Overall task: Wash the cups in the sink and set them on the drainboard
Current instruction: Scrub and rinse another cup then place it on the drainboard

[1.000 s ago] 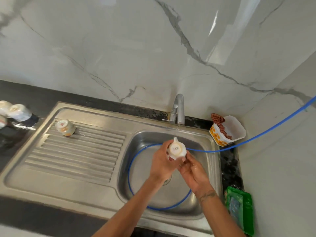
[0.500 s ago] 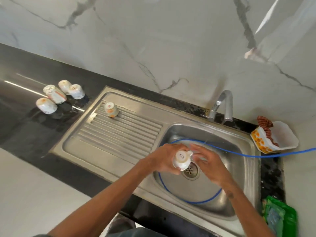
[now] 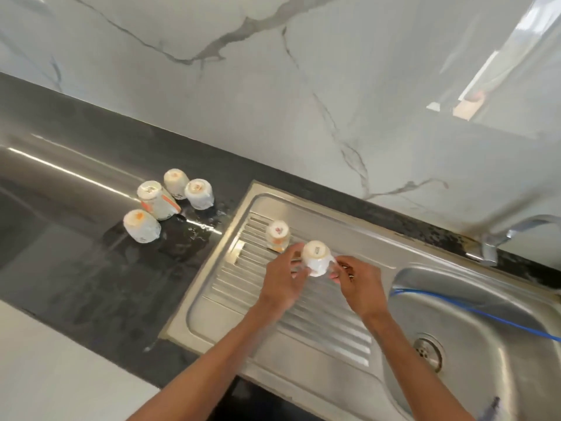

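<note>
A small white cup (image 3: 316, 258) is upside down over the ribbed steel drainboard (image 3: 303, 317), just right of another inverted cup (image 3: 277, 235) that stands on the ribs. My left hand (image 3: 282, 284) grips the white cup from the left and below. My right hand (image 3: 359, 284) touches it from the right, fingers at the handle side. Whether the cup rests on the drainboard or hangs just above it is unclear. The sink basin (image 3: 485, 344) lies to the right with its drain (image 3: 429, 352) showing.
Several inverted cups (image 3: 165, 202) stand on the wet black counter (image 3: 76, 238) left of the drainboard. A blue hose (image 3: 473, 311) runs into the basin. The faucet (image 3: 510, 235) is at the right against the marble wall.
Both hands carried the white cup from under the faucet over the basin leftward to the drainboard, beside the cup standing there. The view swung left with them.
</note>
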The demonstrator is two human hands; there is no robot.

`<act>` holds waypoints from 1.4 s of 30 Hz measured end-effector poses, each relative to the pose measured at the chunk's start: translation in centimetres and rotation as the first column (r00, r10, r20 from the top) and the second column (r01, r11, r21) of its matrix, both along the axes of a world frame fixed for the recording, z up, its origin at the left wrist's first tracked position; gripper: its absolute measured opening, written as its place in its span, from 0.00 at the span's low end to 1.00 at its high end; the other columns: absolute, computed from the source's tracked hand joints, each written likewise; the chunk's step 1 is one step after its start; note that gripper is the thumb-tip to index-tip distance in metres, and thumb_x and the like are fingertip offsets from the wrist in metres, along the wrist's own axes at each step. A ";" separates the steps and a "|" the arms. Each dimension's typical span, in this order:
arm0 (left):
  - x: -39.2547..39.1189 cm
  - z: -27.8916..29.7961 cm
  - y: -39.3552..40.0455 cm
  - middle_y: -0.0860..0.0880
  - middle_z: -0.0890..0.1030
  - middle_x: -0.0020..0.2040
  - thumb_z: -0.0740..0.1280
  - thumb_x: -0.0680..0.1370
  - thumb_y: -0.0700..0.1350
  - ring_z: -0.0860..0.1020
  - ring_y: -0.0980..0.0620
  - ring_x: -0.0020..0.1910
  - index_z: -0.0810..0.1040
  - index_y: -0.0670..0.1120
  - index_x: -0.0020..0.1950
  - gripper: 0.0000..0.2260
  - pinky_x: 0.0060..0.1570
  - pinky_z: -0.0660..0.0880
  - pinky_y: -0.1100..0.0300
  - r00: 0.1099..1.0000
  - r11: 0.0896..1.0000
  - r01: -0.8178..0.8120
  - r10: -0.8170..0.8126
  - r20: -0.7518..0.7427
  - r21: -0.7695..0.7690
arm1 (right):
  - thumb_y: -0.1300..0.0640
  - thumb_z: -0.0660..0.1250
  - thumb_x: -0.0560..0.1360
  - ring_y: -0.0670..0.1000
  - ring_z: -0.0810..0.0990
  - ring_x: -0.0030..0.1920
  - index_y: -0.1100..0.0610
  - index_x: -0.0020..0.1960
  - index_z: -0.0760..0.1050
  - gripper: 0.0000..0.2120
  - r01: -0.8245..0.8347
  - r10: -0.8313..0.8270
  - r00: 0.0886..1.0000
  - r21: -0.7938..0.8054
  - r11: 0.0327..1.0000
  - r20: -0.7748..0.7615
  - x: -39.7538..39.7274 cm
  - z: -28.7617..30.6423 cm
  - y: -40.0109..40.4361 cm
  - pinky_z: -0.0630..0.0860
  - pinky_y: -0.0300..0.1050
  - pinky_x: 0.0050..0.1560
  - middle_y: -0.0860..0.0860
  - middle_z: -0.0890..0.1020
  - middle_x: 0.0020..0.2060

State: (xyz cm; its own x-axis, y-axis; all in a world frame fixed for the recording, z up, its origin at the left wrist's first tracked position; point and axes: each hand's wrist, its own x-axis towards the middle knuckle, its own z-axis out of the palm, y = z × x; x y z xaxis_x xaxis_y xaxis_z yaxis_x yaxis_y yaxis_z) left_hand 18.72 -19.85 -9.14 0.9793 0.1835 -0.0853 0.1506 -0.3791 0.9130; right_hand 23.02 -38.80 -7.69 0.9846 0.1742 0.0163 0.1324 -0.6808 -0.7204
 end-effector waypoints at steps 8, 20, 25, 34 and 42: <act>0.2 -0.5 0.7 0.59 0.82 0.59 0.64 0.84 0.36 0.78 0.74 0.52 0.77 0.52 0.72 0.19 0.54 0.76 0.75 0.997 0.992 -0.059 0.054 -0.049 -0.108 | 0.59 0.68 0.82 0.41 0.85 0.39 0.52 0.50 0.83 0.06 0.365 -0.371 0.929 0.174 0.915 0.003 -1.9 -2.7 8.3 0.83 0.41 0.43 0.41 0.85 0.37; 1.5 -0.3 1.9 0.49 0.83 0.55 0.57 0.86 0.43 0.80 0.52 0.53 0.72 0.50 0.75 0.17 0.56 0.74 0.56 0.985 0.990 0.027 -0.049 -0.163 -0.137 | 0.61 0.73 0.78 0.40 0.80 0.32 0.56 0.42 0.83 0.06 0.641 -0.624 0.767 0.237 0.730 -0.151 -2.2 -3.1 14.2 0.71 0.30 0.32 0.40 0.80 0.31; 0.7 0.2 2.9 0.48 0.80 0.67 0.58 0.87 0.46 0.78 0.50 0.66 0.72 0.48 0.75 0.16 0.69 0.74 0.49 0.968 0.985 0.077 -0.110 -0.224 -0.154 | 0.62 0.73 0.77 0.41 0.80 0.37 0.59 0.49 0.85 0.02 0.656 -0.618 0.754 0.204 0.727 -0.222 -2.3 -3.6 14.8 0.72 0.28 0.35 0.44 0.82 0.36; -3.0 1.7 13.3 0.54 0.85 0.54 0.66 0.84 0.44 0.82 0.62 0.50 0.81 0.48 0.64 0.09 0.54 0.81 0.61 0.961 0.960 -0.254 0.236 -0.143 -0.117 | 0.52 0.75 0.76 0.52 0.79 0.43 0.53 0.49 0.75 0.10 0.754 -0.740 0.655 0.199 0.627 -0.152 -3.7 -2.4 17.7 0.77 0.50 0.46 0.50 0.80 0.43; -4.8 1.4 24.5 0.44 0.72 0.73 0.77 0.72 0.58 0.69 0.40 0.70 0.63 0.51 0.80 0.41 0.64 0.68 0.38 0.530 0.487 -0.775 0.848 -0.004 0.401 | 0.55 0.73 0.79 0.44 0.79 0.41 0.55 0.47 0.79 0.05 0.371 -0.319 0.926 0.319 0.872 -0.203 -4.9 0.7 28.3 0.73 0.31 0.40 0.47 0.82 0.41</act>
State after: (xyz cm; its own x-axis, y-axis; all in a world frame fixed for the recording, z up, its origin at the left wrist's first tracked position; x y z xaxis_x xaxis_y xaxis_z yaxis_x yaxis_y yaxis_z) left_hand 13.91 4.62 -7.71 0.3479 0.9375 -0.0089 0.6865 -0.2483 0.6834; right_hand 18.14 -10.54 -6.95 0.9772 -0.1682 -0.1295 -0.1842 -0.3692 -0.9109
